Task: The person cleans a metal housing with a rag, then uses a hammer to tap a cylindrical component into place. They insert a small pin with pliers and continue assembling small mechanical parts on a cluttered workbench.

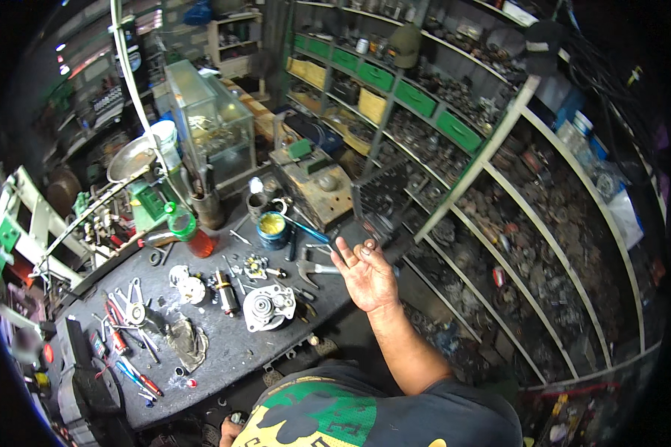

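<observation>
My right hand (370,279) is raised beyond the bench's right edge, palm up. Two of its fingers stretch out, while the thumb and another finger pinch together at a tiny dark thing too small to name. Low at the bottom edge, my left hand (231,432) is partly hidden by my shirt; its fingers curl round a small metallic piece I cannot make out. Nearest the right hand lies a claw hammer (310,270). On the bench sit a grey metal housing (270,307), a motor armature (225,292), a whitish round part (191,287) and several small metal parts (256,267).
A blue tub of yellow grease (272,229) and a bottle of red liquid (194,237) stand toward the back. Screwdrivers (139,378), wrenches (133,292) and a crumpled rag (186,343) lie left. A vise (82,380) borders the bench; loaded shelves (514,246) rise at right.
</observation>
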`<state>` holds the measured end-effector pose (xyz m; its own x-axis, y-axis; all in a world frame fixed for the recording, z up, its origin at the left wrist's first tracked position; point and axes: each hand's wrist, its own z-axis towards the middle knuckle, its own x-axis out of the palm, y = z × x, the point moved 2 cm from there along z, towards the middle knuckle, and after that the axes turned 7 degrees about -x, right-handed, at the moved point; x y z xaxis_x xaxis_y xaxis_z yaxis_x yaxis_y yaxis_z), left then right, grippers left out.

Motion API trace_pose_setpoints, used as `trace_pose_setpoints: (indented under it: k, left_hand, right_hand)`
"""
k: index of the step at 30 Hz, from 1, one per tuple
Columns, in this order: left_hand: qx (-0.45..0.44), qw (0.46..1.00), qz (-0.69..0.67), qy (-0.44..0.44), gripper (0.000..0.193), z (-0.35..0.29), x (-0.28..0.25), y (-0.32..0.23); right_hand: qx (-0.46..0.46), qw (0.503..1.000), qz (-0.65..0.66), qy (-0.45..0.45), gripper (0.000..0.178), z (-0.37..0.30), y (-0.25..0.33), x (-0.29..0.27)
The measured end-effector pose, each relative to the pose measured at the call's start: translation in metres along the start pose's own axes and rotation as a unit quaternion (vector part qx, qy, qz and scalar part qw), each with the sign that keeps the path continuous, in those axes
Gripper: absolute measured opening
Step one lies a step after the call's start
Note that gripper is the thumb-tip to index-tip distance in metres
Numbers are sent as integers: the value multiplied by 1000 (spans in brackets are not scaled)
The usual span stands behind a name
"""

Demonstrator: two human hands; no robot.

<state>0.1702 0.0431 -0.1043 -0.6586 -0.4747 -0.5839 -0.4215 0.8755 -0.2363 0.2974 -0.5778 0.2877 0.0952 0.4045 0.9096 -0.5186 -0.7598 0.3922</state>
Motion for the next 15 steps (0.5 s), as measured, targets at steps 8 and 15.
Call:
trace_pose_setpoints:
  k: [8, 15]
  left_hand:
    - [-88, 994, -58, -9, 101, -57, 62, -20]
    - [-106, 987, -110, -44, 106, -96, 118, -75]
  right_hand:
    - [87, 990, 35, 101, 11, 55, -9, 8]
    - [147, 982, 29, 119, 11, 91, -2, -16]
